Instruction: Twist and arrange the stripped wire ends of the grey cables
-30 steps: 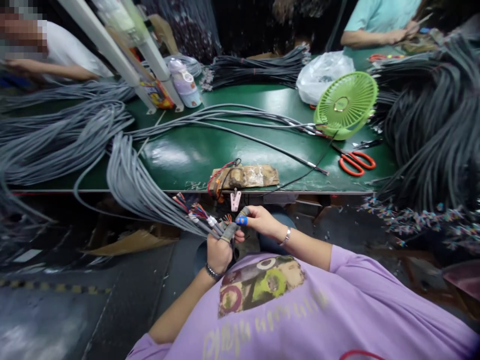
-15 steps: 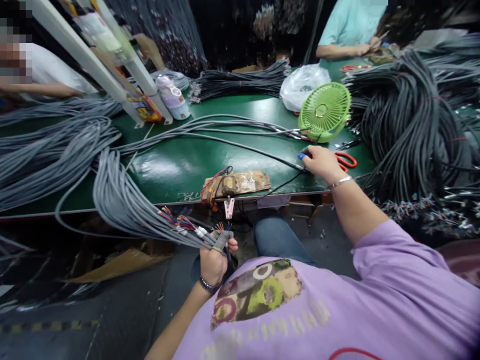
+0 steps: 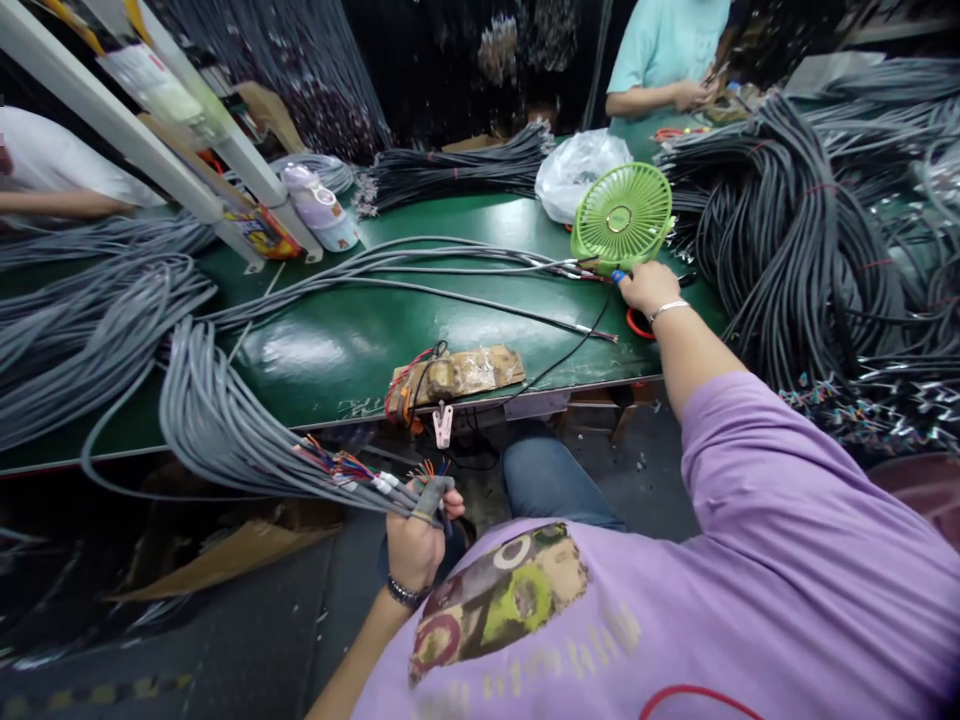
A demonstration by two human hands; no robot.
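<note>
My left hand (image 3: 416,535) sits low in front of my lap, shut on the ends of a thick bundle of grey cables (image 3: 225,420); coloured wire tips fan out just above its taped fingers. My right hand (image 3: 649,290) is stretched out over the green table (image 3: 337,350) to the base of a green desk fan (image 3: 622,215), where several grey cable ends (image 3: 570,268) lie. Its fingers curl down there, one tip in a blue cot; what they grip is hidden. An orange scissors handle (image 3: 636,325) peeks out under the wrist.
A big heap of black cables (image 3: 795,230) fills the right. Grey cable coils (image 3: 90,320) cover the left. A taped wooden block (image 3: 457,372) lies at the table's near edge. A plastic bag (image 3: 577,170), bottle (image 3: 319,205) and white posts (image 3: 150,130) stand behind. Other people (image 3: 664,60) work across.
My right hand left the wire tips beside my left hand, reached out over the scissors, then went farther to the fan's base. The left hand kept its grip on the bundle.
</note>
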